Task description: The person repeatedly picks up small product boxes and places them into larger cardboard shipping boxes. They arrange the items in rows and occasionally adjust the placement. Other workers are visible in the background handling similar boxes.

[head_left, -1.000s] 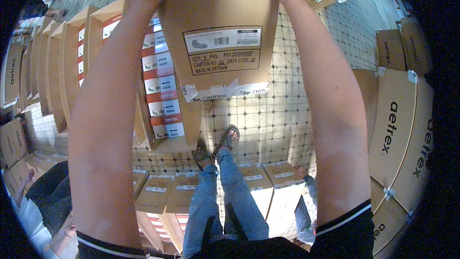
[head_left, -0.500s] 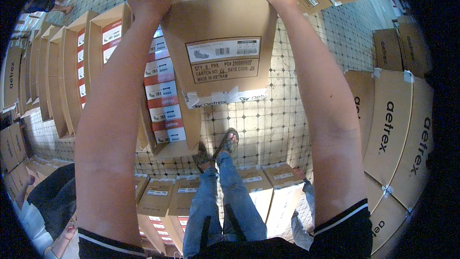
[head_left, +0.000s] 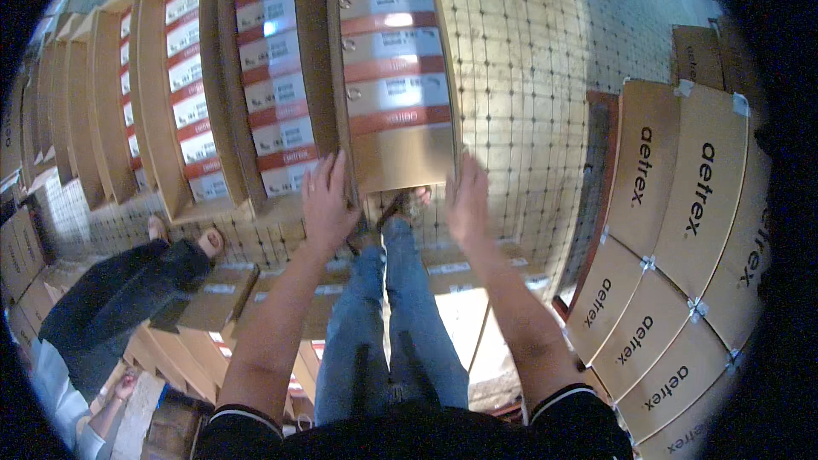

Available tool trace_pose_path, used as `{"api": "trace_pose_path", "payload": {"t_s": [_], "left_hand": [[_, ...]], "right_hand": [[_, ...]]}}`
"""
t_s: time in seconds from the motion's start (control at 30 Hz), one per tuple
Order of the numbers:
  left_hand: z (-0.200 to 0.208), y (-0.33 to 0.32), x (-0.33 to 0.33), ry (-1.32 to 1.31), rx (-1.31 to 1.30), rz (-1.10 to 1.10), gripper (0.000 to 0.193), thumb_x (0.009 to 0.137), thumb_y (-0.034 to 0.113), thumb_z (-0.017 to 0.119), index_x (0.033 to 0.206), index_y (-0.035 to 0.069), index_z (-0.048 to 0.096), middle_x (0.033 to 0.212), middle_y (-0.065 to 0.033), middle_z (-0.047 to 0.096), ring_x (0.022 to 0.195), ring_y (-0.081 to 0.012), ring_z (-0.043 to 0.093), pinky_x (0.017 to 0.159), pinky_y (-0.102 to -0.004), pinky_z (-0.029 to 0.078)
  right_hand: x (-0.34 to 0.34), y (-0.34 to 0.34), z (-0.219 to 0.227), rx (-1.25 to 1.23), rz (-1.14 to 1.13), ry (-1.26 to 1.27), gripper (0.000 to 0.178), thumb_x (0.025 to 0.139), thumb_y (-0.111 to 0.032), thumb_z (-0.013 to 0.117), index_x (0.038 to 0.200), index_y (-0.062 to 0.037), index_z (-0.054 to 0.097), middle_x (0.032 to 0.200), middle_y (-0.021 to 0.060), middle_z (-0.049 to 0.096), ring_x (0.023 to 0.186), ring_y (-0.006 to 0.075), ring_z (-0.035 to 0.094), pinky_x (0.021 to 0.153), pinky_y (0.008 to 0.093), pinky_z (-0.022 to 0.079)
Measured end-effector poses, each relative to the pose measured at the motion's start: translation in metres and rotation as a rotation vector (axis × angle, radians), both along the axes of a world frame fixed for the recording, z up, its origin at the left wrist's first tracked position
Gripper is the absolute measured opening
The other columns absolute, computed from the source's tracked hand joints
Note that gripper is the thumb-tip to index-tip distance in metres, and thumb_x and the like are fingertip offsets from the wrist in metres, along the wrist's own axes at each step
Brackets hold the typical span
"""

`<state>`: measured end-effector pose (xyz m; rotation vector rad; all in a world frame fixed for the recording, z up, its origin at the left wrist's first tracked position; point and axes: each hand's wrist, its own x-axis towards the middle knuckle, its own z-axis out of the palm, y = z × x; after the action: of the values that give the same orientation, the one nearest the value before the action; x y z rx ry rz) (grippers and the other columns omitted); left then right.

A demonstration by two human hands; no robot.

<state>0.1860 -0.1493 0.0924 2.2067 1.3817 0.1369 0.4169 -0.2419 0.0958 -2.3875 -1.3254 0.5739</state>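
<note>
An open cardboard carton (head_left: 400,162) stands upright in front of my feet, holding a row of white-and-red shoe boxes (head_left: 396,60). My left hand (head_left: 330,209) grips the near left corner of its wall, fingers along the outer side. Opposite it, my right hand (head_left: 468,209) is closed round the near right edge, slightly blurred. Bare brown cardboard shows inside at the carton's near end. Directly to the left stands another open carton of shoe boxes (head_left: 277,77), close against the first.
More open cartons (head_left: 192,77) line up toward the left. Closed cartons (head_left: 656,290) are stacked at the right, beside tiled floor (head_left: 520,77). Behind my legs are further cartons (head_left: 204,298). A person in dark trousers (head_left: 119,298) is at the lower left.
The carton has gone from tilted, its labelled side showing, to upright with the shoe boxes visible. Both hands have come down and nearer to me, from its far edge to its near corners.
</note>
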Motion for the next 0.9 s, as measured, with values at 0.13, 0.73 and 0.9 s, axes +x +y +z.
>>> {"api": "trace_pose_path", "payload": {"t_s": [0.13, 0.73, 0.9], "left_hand": [[-0.011, -0.074, -0.021, -0.026, -0.049, 0.073, 0.083, 0.079, 0.033, 0.072, 0.147, 0.008, 0.032, 0.146, -0.027, 0.031, 0.137, -0.0444, 0.029, 0.113, -0.056, 0.021], [-0.088, 0.09, 0.044, 0.068, 0.032, 0.122, 0.055, 0.088, 0.019, 0.06, 0.135, -0.003, 0.042, 0.148, -0.0405, 0.007, 0.131, -0.0586, 0.028, 0.109, -0.053, 0.033], [-0.09, 0.085, 0.051, 0.091, 0.077, 0.159, 0.053, 0.088, 0.018, 0.063, 0.133, -0.003, 0.044, 0.148, -0.0401, 0.008, 0.125, -0.0564, 0.038, 0.105, -0.0525, 0.038]], "right_hand": [[-0.081, -0.122, -0.004, -0.218, 0.172, 0.112, 0.049, 0.091, -0.016, 0.056, 0.135, 0.0003, 0.044, 0.132, 0.0303, 0.044, 0.122, 0.0449, 0.044, 0.103, 0.049, 0.038], [-0.041, 0.021, -0.057, -0.212, 0.399, -0.051, 0.031, 0.086, -0.037, 0.063, 0.088, -0.0058, 0.063, 0.091, 0.0145, 0.06, 0.09, 0.0341, 0.055, 0.077, 0.0483, 0.042], [-0.063, -0.069, -0.021, -0.183, 0.358, 0.006, 0.02, 0.082, -0.025, 0.069, 0.09, -0.008, 0.063, 0.089, 0.0141, 0.058, 0.09, 0.0349, 0.055, 0.077, 0.0463, 0.044]]}}
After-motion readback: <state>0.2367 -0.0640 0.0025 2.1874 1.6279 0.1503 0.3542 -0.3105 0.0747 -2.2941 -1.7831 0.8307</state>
